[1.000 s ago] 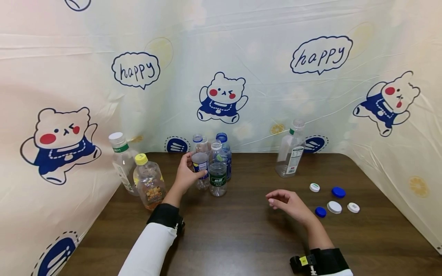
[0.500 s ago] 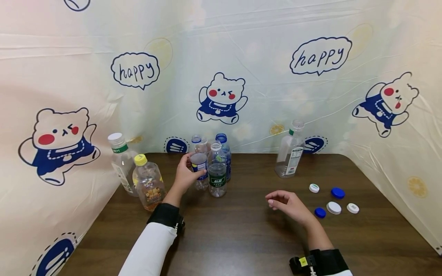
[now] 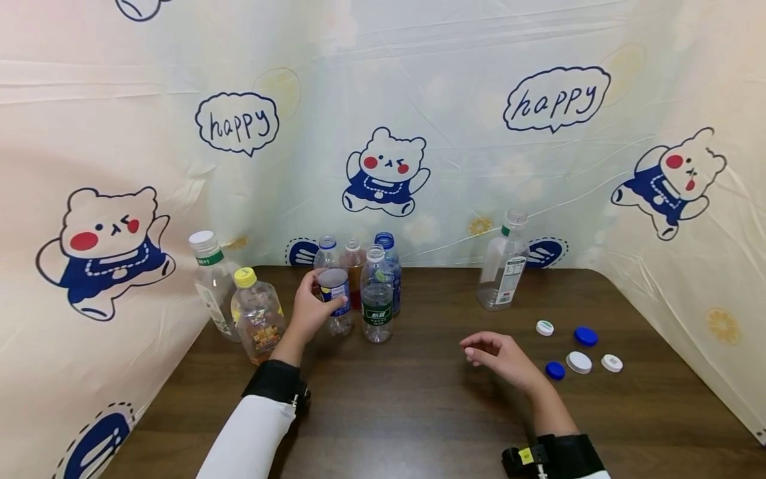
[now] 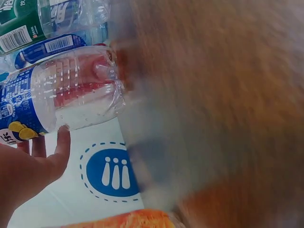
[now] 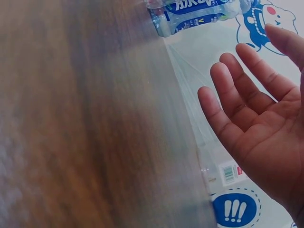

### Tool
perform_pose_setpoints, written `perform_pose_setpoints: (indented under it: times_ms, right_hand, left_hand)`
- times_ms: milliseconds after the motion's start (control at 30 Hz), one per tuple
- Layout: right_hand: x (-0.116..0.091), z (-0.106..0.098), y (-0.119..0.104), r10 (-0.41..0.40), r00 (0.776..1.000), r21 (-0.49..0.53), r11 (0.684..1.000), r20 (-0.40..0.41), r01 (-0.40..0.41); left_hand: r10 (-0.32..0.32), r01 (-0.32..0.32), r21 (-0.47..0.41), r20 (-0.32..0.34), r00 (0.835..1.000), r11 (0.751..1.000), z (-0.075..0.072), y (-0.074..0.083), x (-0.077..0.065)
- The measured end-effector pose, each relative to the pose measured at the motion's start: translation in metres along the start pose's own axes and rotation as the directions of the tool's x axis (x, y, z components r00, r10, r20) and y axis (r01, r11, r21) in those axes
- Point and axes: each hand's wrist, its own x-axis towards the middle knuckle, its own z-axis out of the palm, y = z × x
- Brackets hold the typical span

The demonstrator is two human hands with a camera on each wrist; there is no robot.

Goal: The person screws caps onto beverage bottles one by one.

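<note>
My left hand (image 3: pixel 308 314) grips a clear plastic bottle (image 3: pixel 340 323) with a blue label and an uncapped neck. In the left wrist view the fingers wrap the bottle (image 4: pixel 71 111) at its label, and red shows through its clear lower part. Right beside it stand a bottle of reddish drink (image 3: pixel 354 263), a green-labelled bottle (image 3: pixel 378 314) and a blue-labelled bottle (image 3: pixel 395 283), all without caps. My right hand (image 3: pixel 505 359) hovers over the table's right half, fingers loosely bent and holding nothing. The right wrist view shows its bare palm (image 5: pixel 270 137).
At left stand a white-capped bottle (image 3: pixel 211 286) and a yellow-capped bottle (image 3: pixel 260 327). An uncapped clear bottle (image 3: pixel 501 273) stands at the back right. Several loose caps, including a white cap (image 3: pixel 579 361) and a blue cap (image 3: pixel 586 336), lie right of my right hand. A printed curtain (image 3: pixel 455 166) hangs behind the table.
My left hand has shifted left with the blue-labelled clear bottle, away from the group, uncovering the reddish drink bottle behind. The right hand stays in place.
</note>
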Motion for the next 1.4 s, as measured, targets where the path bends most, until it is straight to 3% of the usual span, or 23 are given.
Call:
perform_pose_setpoints:
  times_ms: [300, 567, 767, 933, 1167, 1267, 1400]
  right_hand:
    - [-0.002, 0.0, -0.002, -0.011, 1.0, 0.002, 1.0, 0.006, 0.011]
    - [0.0, 0.0, 0.001, -0.008, 1.0, -0.001, 1.0, 0.001, 0.008]
    - [0.0, 0.001, 0.002, -0.006, 1.0, -0.006, 1.0, -0.003, 0.006]
    - [0.0, 0.0, 0.004, -0.007, 1.0, -0.009, 1.0, 0.001, 0.007]
    - [-0.001, -0.002, 0.004, -0.001, 1.0, -0.007, 1.0, 0.002, 0.001]
    - [-0.002, -0.002, 0.003, 0.002, 1.0, -0.008, 1.0, 0.003, -0.002]
    - [-0.004, -0.005, 0.003, -0.009, 1.0, -0.012, 1.0, 0.003, 0.009]
  left_hand:
    - [0.004, -0.005, 0.028, 0.022, 1.0, 1.0, -0.012, 0.004, -0.014]
    - [0.051, -0.058, 0.06, 0.107, 0.993, 0.997, -0.026, 0.014, -0.034]
    - [0.071, -0.078, 0.029, 0.192, 0.979, 0.997, -0.03, 0.022, -0.048]
    - [0.104, -0.103, -0.018, 0.274, 0.956, 0.994, -0.023, 0.03, -0.061]
    - [0.177, -0.178, -0.03, 0.352, 0.919, 0.984, -0.001, 0.038, -0.076]
    - [0.207, -0.205, -0.045, 0.377, 0.903, 0.978, 0.01, 0.041, -0.08]
    - [0.234, -0.226, -0.067, 0.381, 0.894, 0.972, 0.024, 0.046, -0.079]
